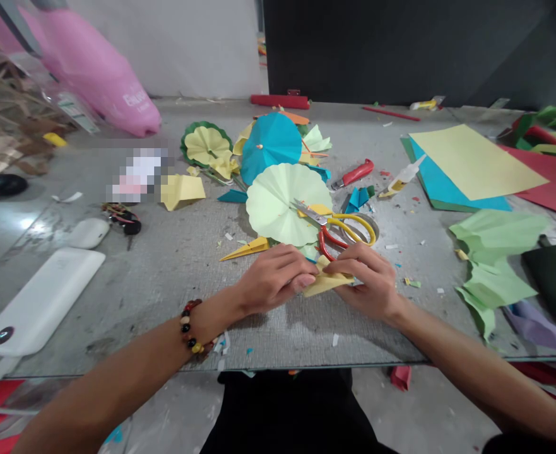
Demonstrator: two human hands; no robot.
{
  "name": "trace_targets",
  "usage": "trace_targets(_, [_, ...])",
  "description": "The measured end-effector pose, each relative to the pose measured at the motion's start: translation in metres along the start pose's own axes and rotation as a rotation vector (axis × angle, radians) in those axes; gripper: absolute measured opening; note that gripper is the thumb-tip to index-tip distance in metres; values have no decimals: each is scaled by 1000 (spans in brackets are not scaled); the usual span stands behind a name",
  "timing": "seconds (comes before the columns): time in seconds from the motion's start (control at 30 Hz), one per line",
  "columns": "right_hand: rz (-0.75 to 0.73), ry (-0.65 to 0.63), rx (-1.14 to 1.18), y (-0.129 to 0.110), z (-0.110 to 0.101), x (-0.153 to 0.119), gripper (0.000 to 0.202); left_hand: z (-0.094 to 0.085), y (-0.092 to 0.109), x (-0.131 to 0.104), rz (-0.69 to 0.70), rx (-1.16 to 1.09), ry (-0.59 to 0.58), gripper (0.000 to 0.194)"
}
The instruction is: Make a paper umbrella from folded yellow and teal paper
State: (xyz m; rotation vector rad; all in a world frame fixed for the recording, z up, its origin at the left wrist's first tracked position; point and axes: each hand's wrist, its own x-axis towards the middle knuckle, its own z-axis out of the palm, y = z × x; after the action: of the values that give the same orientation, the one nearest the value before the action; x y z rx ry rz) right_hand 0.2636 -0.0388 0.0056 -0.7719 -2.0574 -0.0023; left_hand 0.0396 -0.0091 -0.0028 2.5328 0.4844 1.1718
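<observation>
Between my hands, over the middle of the table, is a small folded piece of pale yellow paper [327, 284]. My left hand [280, 277] is closed on its left end, fingers pressed together. The right end is pinched by my right hand [367, 280]. Just beyond them lie scissors [329, 221] with one yellow and one red handle, their blades resting on a round, pleated pale green paper [282, 202]. A roll of tape [370, 228] sits under the handles. To the left of the scissors is an orange-yellow folded paper strip [247, 250].
Behind are a blue paper disc [271, 145], a red cutter [356, 173] and a glue bottle [403, 176]. Paper sheets [476, 161] and crumpled green paper [495, 252] lie right. A white power bank [41, 302] and pink bottle [98, 69] are left.
</observation>
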Motion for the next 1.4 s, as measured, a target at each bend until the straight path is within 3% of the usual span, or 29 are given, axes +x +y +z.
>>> trace_targets(0.27, [3, -6, -8, 1, -1, -2, 14, 3, -1, 0, 75, 64, -10, 20])
trace_targets(0.73, [20, -13, -16, 0, -1, -1, 11, 4, 0, -1, 72, 99, 21, 11])
trace_targets(1.2, [43, 11, -67, 0, -2, -3, 12, 2, 1, -3, 49, 62, -53, 20])
trace_targets(1.4, [2, -35, -38, 0, -2, -5, 9, 1, 1, -3, 42, 90, -33, 9])
